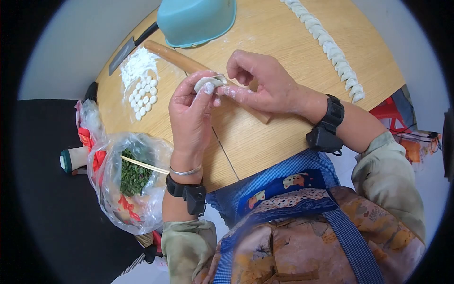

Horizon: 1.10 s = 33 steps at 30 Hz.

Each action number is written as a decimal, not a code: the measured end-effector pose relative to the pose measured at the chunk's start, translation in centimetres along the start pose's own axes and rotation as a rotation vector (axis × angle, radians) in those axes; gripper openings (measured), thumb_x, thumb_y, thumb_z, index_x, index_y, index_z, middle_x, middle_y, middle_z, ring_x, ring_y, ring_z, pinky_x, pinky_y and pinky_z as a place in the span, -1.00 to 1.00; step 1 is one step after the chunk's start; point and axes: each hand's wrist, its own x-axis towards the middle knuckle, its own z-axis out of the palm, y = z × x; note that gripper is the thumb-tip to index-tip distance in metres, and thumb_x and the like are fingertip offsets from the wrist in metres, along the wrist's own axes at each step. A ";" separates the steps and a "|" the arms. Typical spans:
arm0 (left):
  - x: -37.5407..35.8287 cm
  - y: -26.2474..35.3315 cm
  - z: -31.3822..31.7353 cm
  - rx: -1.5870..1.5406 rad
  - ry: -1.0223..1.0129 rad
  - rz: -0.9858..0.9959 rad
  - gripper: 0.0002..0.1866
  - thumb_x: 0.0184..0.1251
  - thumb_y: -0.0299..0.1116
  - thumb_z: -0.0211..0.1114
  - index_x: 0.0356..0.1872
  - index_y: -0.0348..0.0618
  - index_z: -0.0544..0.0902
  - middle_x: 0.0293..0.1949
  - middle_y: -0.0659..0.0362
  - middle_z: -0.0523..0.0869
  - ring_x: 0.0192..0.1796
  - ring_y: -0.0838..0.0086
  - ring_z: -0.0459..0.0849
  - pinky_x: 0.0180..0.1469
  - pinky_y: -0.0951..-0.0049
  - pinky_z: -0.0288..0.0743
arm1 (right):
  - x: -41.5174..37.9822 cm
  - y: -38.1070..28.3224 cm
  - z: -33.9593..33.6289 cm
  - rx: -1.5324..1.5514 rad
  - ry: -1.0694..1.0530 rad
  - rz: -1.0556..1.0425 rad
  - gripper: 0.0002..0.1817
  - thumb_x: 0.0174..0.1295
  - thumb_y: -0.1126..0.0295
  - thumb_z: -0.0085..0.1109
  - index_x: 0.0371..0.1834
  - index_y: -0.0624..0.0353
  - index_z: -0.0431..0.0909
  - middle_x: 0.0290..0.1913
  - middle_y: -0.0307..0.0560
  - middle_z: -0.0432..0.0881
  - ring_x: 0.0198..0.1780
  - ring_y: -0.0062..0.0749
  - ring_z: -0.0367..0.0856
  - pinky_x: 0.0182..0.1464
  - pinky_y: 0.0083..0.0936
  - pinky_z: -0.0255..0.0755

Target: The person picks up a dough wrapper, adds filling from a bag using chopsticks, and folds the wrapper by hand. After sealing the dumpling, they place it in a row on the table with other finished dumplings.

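Note:
My left hand (191, 106) is closed around a pale folded dumpling (206, 84), its thumb pressing on the near side. My right hand (265, 83) is just to the right, floury, with one digit stretched to the dumpling's edge and the others bent and apart from it. Beneath both hands, a wooden rolling pin (177, 57) lies diagonally on the table, partly hidden by them. Small white dough pieces (144, 94) sit in a cluster left of my left hand, beside a patch of flour (138, 66).
A long row of dumplings (336, 56) runs along the right side of the wooden table (279, 28). At the back are a light blue basin (196, 21) and a cleaver (124, 54). A plastic-lined bowl of chopped greens (135, 177) with chopsticks (144, 164) stands at left.

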 end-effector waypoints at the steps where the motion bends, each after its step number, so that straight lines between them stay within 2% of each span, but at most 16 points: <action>1: 0.0 0.0 0.0 -0.025 -0.019 -0.007 -0.78 0.37 -0.55 0.19 -0.01 -0.36 0.58 -0.13 0.09 0.69 -0.19 0.57 0.64 -0.23 0.64 0.51 | 0.0 0.0 0.0 0.007 -0.026 -0.006 -0.70 0.18 0.19 0.27 -0.32 0.17 0.42 -0.49 -0.13 0.45 -0.49 -0.38 0.44 -0.42 -0.48 0.36; 8: 0.0 -0.1 -0.1 -0.021 -0.106 -0.014 -0.81 0.37 -0.55 0.18 -0.03 -0.35 0.58 -0.17 0.08 0.69 -0.19 0.55 0.64 -0.21 0.61 0.51 | -0.2 0.2 0.0 0.075 -0.048 -0.041 -0.73 0.21 0.21 0.23 -0.32 0.17 0.44 -0.48 -0.10 0.50 -0.48 -0.35 0.48 -0.41 -0.47 0.38; 17: -0.3 -0.1 0.4 -0.007 -0.056 -0.031 -0.80 0.37 -0.55 0.18 -0.03 -0.35 0.58 -0.17 0.07 0.69 -0.19 0.54 0.65 -0.17 0.61 0.52 | -0.3 0.1 -0.1 0.004 -0.062 -0.084 -0.78 0.26 0.24 0.17 -0.34 0.16 0.45 -0.49 -0.07 0.52 -0.47 -0.23 0.54 -0.41 -0.39 0.39; 25: -0.3 -0.5 0.1 0.016 -0.023 -0.016 -0.78 0.37 -0.56 0.18 0.00 -0.37 0.58 -0.16 0.08 0.69 -0.19 0.55 0.66 -0.21 0.64 0.49 | -0.2 -0.1 0.0 -0.091 -0.039 -0.138 -0.84 0.27 0.32 0.13 -0.31 0.19 0.48 -0.41 -0.03 0.56 -0.35 -0.07 0.57 -0.31 -0.25 0.43; 31: -0.2 -0.4 0.3 0.030 -0.007 -0.029 -0.75 0.35 -0.56 0.21 0.03 -0.32 0.55 -0.17 0.11 0.68 -0.18 0.56 0.66 -0.22 0.64 0.48 | -0.1 0.1 0.3 -0.129 -0.006 -0.213 -0.83 0.24 0.31 0.17 -0.30 0.17 0.48 -0.41 -0.06 0.57 -0.34 -0.09 0.58 -0.32 -0.26 0.43; 33: -0.2 -0.4 0.5 0.041 0.008 -0.010 -0.74 0.34 -0.56 0.22 0.03 -0.30 0.54 -0.16 0.12 0.68 -0.17 0.58 0.65 -0.21 0.65 0.49 | -0.3 -0.2 -0.2 -0.114 -0.060 -0.165 -0.82 0.24 0.29 0.18 -0.31 0.16 0.48 -0.42 -0.07 0.56 -0.36 -0.11 0.58 -0.33 -0.27 0.43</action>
